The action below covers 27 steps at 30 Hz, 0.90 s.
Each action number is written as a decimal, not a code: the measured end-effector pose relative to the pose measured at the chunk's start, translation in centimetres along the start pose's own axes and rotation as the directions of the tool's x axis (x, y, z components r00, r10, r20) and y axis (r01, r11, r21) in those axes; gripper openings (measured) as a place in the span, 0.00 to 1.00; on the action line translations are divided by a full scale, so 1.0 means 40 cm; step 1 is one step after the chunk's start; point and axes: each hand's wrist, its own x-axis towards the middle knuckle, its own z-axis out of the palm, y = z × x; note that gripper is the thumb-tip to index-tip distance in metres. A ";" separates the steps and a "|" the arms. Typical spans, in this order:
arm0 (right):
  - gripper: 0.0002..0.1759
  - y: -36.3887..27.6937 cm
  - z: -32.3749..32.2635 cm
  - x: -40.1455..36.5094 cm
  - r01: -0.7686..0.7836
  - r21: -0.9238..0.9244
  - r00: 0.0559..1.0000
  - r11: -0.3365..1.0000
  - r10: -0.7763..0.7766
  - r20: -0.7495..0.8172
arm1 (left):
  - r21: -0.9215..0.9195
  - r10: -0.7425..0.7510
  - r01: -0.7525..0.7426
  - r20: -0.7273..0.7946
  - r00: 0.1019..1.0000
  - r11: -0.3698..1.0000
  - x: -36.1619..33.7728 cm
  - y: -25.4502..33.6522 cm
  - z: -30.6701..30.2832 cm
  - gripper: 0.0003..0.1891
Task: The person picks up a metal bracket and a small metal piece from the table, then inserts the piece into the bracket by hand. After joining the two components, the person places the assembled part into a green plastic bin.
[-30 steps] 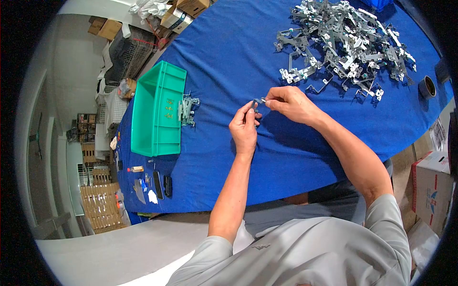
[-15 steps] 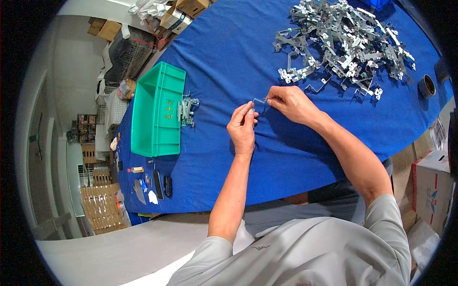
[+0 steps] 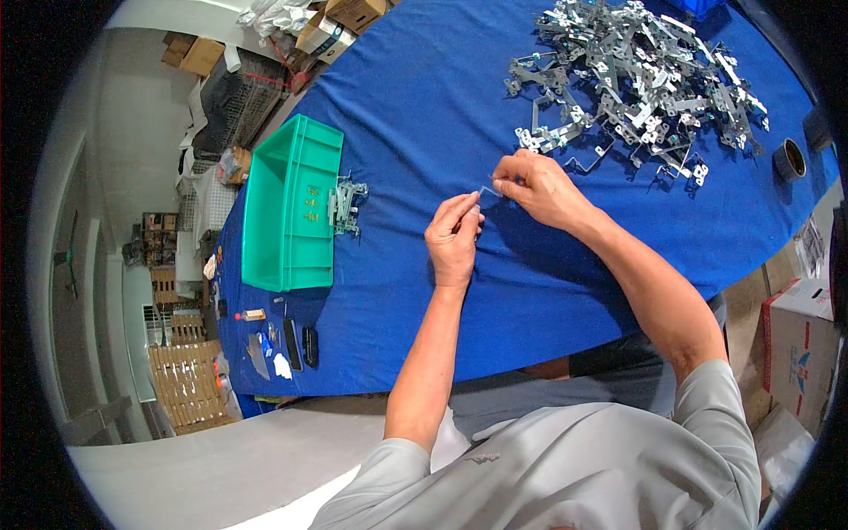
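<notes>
Between my two hands is a small bent metal bracket, partly covered by the fingers. My left hand pinches its lower left end, while my right hand pinches the other end, a little higher and to the right. Up and to the right lies a large heap of metal brackets on the blue cloth. Left of my hands, a small stack of similar brackets rests against the side of a green crate.
A round dark cup stands at the right edge of the table. Near the lower left table edge lie a small bottle, a black phone-like object and other small items. A white carton stands beyond the table at right.
My hands have come slightly closer together; my left hand has shifted a little right, and the bracket between them is more hidden.
</notes>
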 end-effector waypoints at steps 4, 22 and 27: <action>0.12 0.000 -0.004 0.008 -0.151 0.293 0.986 0.944 0.164 -0.020 | 0.002 -0.022 0.022 0.010 1.000 1.000 -0.001 -0.009 0.001 0.11; 0.13 -0.011 0.000 -0.005 -0.047 -0.037 0.997 0.998 0.049 0.056 | -0.073 -0.013 0.007 -0.093 0.996 0.997 0.000 -0.020 -0.001 0.12; 0.12 -0.011 0.001 -0.005 -0.106 0.069 0.994 0.992 0.103 0.047 | -0.032 -0.001 -0.002 -0.085 0.996 0.999 0.000 -0.013 0.000 0.12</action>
